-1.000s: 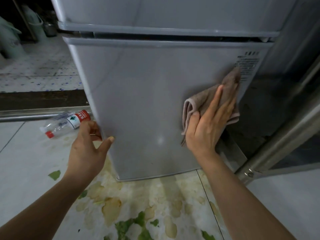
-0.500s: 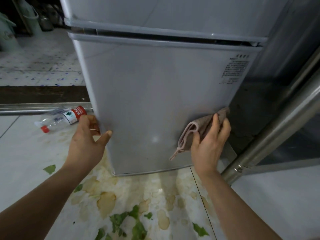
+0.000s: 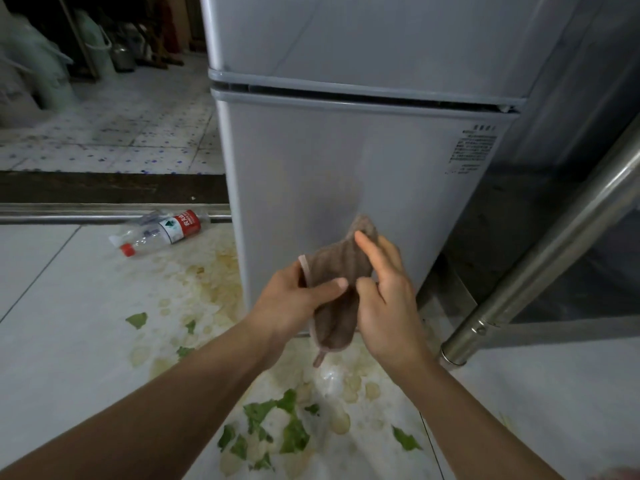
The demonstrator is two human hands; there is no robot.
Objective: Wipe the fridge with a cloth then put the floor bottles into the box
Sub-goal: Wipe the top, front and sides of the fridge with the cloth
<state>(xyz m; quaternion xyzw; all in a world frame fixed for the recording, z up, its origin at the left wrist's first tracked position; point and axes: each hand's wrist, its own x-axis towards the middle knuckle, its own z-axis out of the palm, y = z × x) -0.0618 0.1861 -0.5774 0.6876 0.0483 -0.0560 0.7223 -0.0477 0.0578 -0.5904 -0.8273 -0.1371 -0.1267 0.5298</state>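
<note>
A grey two-door fridge (image 3: 346,161) stands in front of me. Both hands hold a brown cloth (image 3: 337,271) just off the lower door, near its bottom. My left hand (image 3: 294,299) grips the cloth's left edge, thumb across its front. My right hand (image 3: 388,299) pinches its right side, index finger stretched up along it. The cloth's lower end hangs down between my wrists. A clear plastic bottle (image 3: 159,233) with a red label and red cap lies on the floor left of the fridge. No box is in view.
Wet yellowish stains and green leaf scraps (image 3: 277,434) cover the white tiles in front of the fridge. A slanted steel pipe (image 3: 540,258) stands on the right. A metal threshold rail (image 3: 86,216) crosses the floor behind the bottle, with buckets (image 3: 100,53) in the room beyond.
My right hand slid the cloth down the door, then lifted it off. My left hand left the door's left edge and took hold of the cloth. The view shifted left.
</note>
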